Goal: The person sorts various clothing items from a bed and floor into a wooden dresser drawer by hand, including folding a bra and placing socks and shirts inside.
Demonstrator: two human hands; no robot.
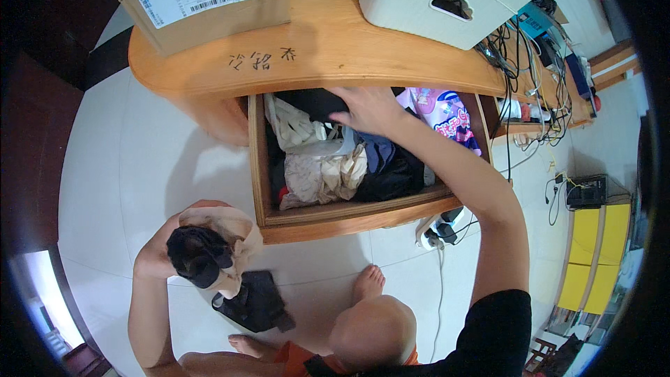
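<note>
My left hand is closed around a bunched beige cloth with a crumpled black cloth on top, held to the left of the open drawer. Into the drawer's back reaches my right hand, thumb and fingers apart, just over a dark cloth; some fingertips are hidden at the desk edge. Light grey cloth, cream cloth, dark blue cloth and black cloth fill the drawer. A purple and pink printed package stands at its right end.
On the wooden desk are a cardboard box and a white bin. Tangled cables hang at the right. A power strip lies by the drawer. Below my left hand, a black item rests on the floor near my feet.
</note>
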